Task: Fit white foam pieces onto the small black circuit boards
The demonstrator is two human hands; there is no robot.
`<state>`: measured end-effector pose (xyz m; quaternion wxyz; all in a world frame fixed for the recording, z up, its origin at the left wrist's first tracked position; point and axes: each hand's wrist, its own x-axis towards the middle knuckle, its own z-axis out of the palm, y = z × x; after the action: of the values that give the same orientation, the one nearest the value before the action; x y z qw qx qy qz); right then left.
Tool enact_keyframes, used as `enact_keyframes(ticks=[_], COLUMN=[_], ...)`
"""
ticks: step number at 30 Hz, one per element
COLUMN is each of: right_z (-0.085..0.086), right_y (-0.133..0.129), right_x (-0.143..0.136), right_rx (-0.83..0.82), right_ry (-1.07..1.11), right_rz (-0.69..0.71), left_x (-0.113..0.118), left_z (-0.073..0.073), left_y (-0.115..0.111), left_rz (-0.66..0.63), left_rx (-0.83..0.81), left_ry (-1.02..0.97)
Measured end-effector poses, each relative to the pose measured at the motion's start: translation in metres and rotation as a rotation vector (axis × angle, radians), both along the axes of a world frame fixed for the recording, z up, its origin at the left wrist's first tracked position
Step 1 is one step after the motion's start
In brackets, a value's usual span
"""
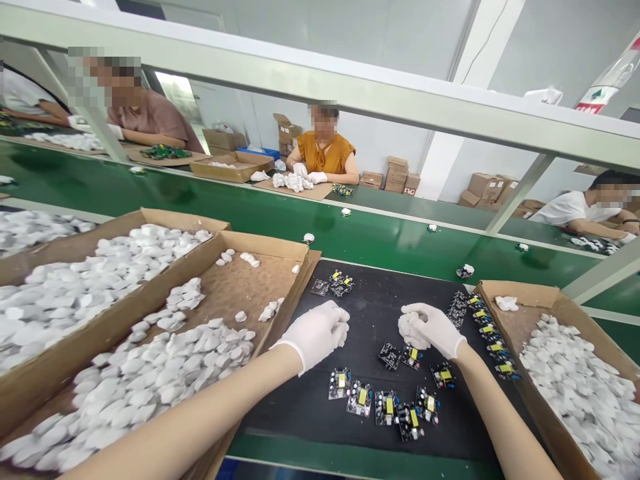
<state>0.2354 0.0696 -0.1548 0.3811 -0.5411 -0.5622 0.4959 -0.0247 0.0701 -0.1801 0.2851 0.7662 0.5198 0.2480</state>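
My left hand, in a white glove, is over the left part of a black mat, its fingers curled together; what they hold, if anything, is hidden. My right hand, also gloved, has its fingers curled around a white lump above the mat. Just below it lie a dark circuit board and a board with a yellow part. Several more boards lie nearer the front. A column of boards runs along the mat's right side, and a few boards sit at its back left.
Cardboard trays of white lumps stand on the left, another tray on the right. Beyond the mat, a green belt carries small boards with white lumps. Several people sit across it. A metal beam spans overhead.
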Motion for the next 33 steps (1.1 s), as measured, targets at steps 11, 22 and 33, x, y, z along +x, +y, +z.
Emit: enact_keyframes(ticks=[11,22,33], right_z=[0.015,0.013,0.002], right_y=[-0.003,-0.037,-0.029], right_x=[-0.01,-0.061,-0.055], right_rx=[0.238,0.2,0.243], right_ry=[0.142,0.191,0.19], right_rz=[-0.156,-0.009,-0.021], left_x=[0.002,0.036,0.042], left_z=[0.017,0.031,0.013], left_y=[-0.007,-0.026,-0.025], left_rz=[0.038,-0.074,0.072], left_rx=[0.089,0.121,0.048], left_ry=[0.113,-0.107,-0.375])
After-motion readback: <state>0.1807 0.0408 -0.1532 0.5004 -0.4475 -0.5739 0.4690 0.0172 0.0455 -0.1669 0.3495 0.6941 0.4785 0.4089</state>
